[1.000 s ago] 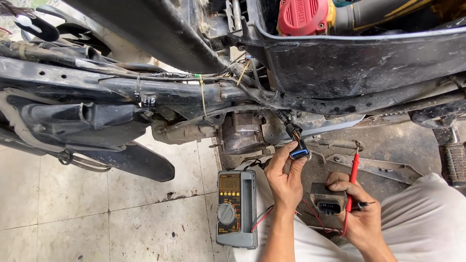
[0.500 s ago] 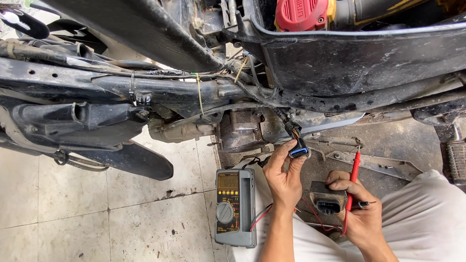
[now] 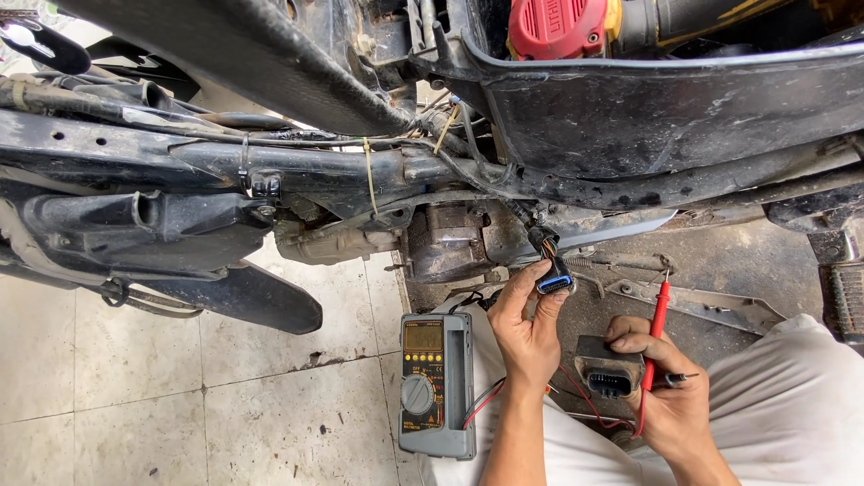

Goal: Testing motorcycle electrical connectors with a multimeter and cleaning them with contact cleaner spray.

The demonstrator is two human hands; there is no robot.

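My left hand (image 3: pixel 526 328) pinches a black and blue wiring connector (image 3: pixel 551 270) that hangs on a cable from the stripped motorcycle frame (image 3: pixel 360 171). My right hand (image 3: pixel 670 396) holds a red test probe (image 3: pixel 654 337) upright and a black probe tip sticks out to its right. A small black control box (image 3: pixel 610 369) with a socket rests against the right hand's fingers. A grey multimeter (image 3: pixel 436 382) with a yellow face lies on my lap to the left of the left wrist, its red and black leads running toward my hands.
The motorcycle's dark bodywork and engine (image 3: pixel 450 238) fill the upper view, with a red cap (image 3: pixel 558 27) at the top. A black fender (image 3: pixel 243 297) reaches over the pale tiled floor (image 3: pixel 135 396) on the left. A footrest (image 3: pixel 841 297) sits at the right edge.
The view has shifted slightly. Both hands stay almost where they were, the left still on the connector and the right still on the probes.
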